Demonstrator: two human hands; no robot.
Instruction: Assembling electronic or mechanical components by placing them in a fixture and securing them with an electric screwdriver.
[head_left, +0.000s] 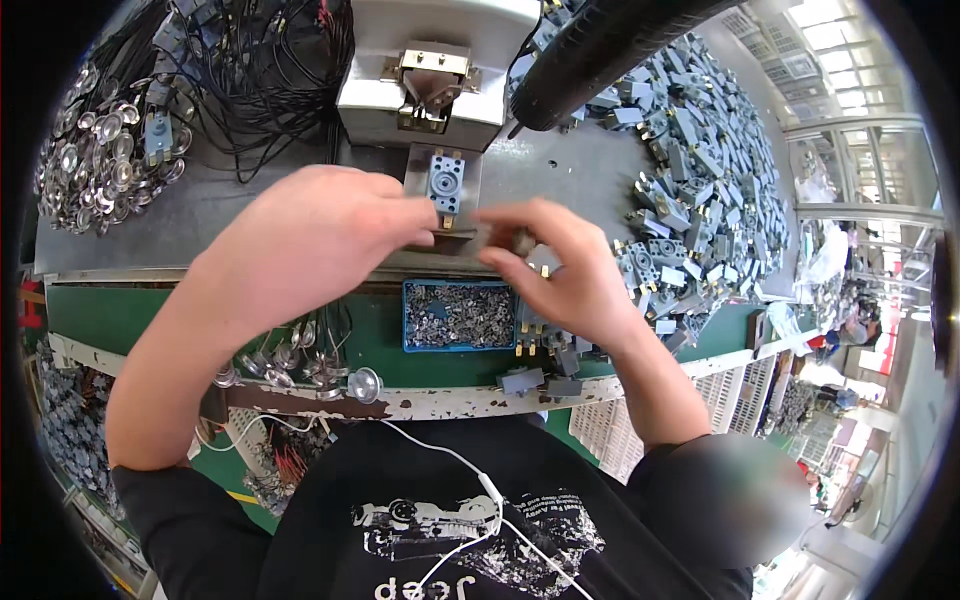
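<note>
Block in fixture, L hand right at its near end

Blue-grey block (445,184) sits in the metal fixture (416,170) at bench ctr, round-ringed face up, brass tab at near end. Long axis runs approx. straight away from the person, toward the press (440,25).

L hand (345,220) is the nearer one: fingertips bunched together just beside the block's near-L corner, so block lies up & slightly R of those tips. Can't tell if they touch it or pinch anything. R hand (565,262) is a bit further off, near-R of block; thumb & index tips apart, pointing L. Small dark item (523,240) shows betw. thumb & fingers; can't tell what it is or if it's gripped.

Beyond block: press w/ metal head (434,82), thick black cylinder (600,55) slanting in from upper R. Near side, below the hands: blue tray (455,349) full of small metal pcs (450,312); a few loose blocks (521,381) just R of it, nr bench edge.

Further out R: big heap of similar blocks (715,150). Far L: tangle of blk cables (250,90) & pile of shiny round cups (115,165); more cups (365,385) nr the front edge, L of tray.
</note>
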